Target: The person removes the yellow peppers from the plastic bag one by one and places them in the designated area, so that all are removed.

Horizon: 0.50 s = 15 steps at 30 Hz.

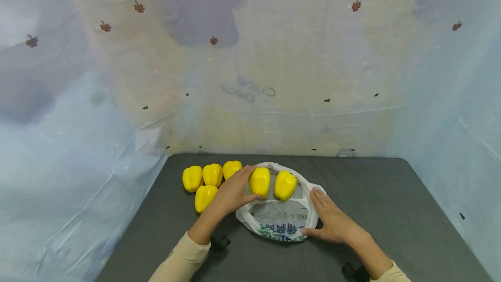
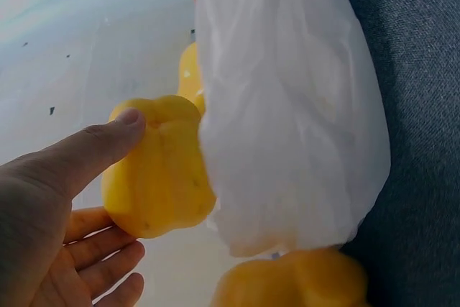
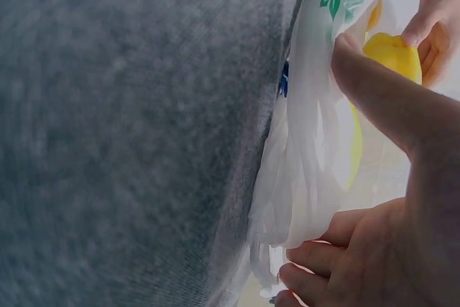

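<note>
My left hand [image 1: 236, 190] grips a yellow bell pepper [image 1: 259, 182], thumb on one side and fingers on the other, over the left part of an open white plastic bag [image 1: 243, 216]. Another yellow bell pepper [image 1: 285, 185] sits inside the bag, to the right of the held one. At the bag's right side, my right hand [image 1: 336, 221] touches the rim with straight, spread fingers and thumb. The right wrist view has the thumb lying against the white plastic [image 3: 316, 141], and the fingers partly behind it. Green and blue print marks the bag's front.
Several more yellow bell peppers [image 1: 193, 179] stand grouped on the dark grey table [image 1: 372, 195], left of the bag. One of them [image 1: 232, 168] is partly hidden by my left hand. A pale patterned sheet [image 1: 297, 77] hangs behind the table and along both sides.
</note>
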Available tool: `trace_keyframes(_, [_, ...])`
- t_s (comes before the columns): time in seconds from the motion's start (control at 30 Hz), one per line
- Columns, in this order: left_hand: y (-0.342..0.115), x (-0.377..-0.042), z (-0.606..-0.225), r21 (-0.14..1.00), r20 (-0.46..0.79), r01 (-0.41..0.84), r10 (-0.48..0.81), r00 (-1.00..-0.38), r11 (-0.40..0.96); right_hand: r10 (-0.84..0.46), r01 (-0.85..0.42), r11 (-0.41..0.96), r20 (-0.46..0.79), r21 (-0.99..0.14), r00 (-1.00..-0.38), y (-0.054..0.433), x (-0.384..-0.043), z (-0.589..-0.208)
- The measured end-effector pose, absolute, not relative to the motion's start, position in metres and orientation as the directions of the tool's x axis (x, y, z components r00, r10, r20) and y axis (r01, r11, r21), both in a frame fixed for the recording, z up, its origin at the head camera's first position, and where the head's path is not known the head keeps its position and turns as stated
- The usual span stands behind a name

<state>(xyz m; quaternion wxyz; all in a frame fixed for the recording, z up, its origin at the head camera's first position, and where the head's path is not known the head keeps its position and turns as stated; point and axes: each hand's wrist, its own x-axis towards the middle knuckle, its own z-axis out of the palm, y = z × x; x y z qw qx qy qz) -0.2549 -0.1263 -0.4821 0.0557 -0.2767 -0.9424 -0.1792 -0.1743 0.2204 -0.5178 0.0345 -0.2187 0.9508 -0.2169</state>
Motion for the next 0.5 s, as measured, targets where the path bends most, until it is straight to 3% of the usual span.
trace_keyframes(0.5, [-0.156, -0.242, -0.468, 0.355, 0.252, 0.528, 0.465, -0.849, 0.771, -0.425, -0.396, 0.815, 0.029, -0.423, -0.905, 0.220, -0.176, -0.517])
